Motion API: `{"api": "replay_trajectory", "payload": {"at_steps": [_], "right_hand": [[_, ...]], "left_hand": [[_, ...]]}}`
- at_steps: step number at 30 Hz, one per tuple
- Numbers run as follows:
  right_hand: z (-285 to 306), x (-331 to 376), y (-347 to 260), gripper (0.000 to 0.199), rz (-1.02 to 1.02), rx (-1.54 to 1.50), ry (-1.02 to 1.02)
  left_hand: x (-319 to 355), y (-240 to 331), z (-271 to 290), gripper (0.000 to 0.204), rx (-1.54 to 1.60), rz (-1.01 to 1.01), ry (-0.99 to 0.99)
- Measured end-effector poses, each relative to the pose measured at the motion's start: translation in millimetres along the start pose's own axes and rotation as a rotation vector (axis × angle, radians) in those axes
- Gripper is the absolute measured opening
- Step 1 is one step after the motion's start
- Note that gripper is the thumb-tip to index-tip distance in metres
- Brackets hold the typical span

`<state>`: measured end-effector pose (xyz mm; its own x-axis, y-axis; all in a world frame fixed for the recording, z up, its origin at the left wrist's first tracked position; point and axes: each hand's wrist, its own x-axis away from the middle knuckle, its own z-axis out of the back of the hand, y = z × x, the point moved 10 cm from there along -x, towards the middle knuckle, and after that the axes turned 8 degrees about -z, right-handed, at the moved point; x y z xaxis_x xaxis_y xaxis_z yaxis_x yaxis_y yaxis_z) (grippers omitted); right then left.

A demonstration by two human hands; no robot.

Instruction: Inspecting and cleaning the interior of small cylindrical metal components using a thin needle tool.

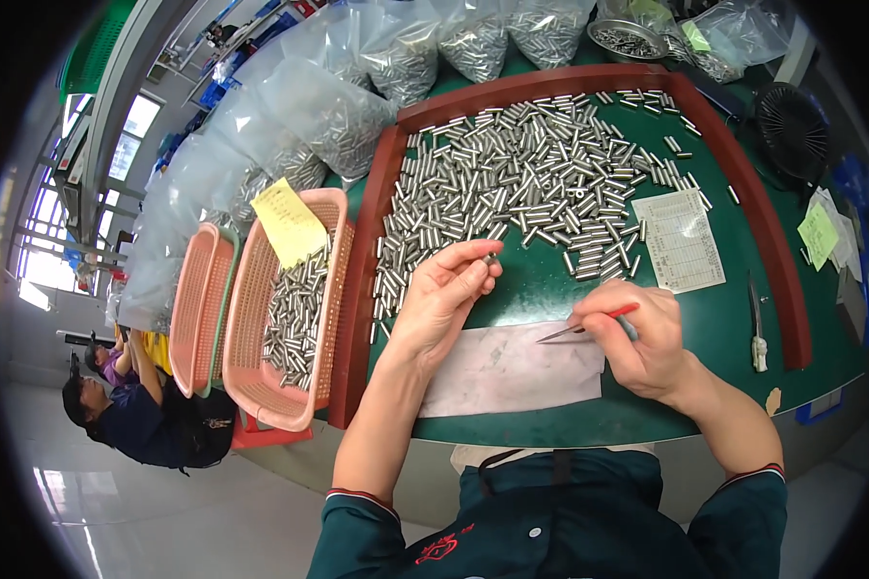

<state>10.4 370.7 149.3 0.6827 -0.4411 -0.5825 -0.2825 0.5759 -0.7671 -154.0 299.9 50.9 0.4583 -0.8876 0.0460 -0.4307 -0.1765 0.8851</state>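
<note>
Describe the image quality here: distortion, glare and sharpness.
Head view: fisheye bends the red tray rim and darkens the corners; windows at far left blow out white; plastic bags show glare; left hand, right hand and metal pins look sharp.

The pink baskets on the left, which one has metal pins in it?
The larger pink basket nearest the red-edged tray, with the yellow note resting on it, holds a heap of metal pins. The narrower pink basket beyond it shows none.

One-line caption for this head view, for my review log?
Left hand pinches a small metal cylinder; right hand holds a red-handled pointed tool over a green table strewn with metal pins.
</note>
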Motion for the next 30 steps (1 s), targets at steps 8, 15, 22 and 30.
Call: {"api": "replay_trajectory", "payload": {"at_steps": [8,15,22,30], "right_hand": [[12,1,-23,0.019,0.230,0.071,0.073],[5,1,-15,0.022,0.191,0.030,0.042],[6,3,-16,0.020,0.189,0.036,0.045],[-7,3,-20,0.019,0.210,0.087,-0.048]], "left_hand": [[8,-10,-1,0.016,-0.073,0.021,0.050],[9,-12,-2,0.009,-0.090,0.034,0.055],[10,-12,1,0.007,-0.111,0.029,0.094],[11,-13,-1,0.007,-0.128,0.025,0.086]]}}
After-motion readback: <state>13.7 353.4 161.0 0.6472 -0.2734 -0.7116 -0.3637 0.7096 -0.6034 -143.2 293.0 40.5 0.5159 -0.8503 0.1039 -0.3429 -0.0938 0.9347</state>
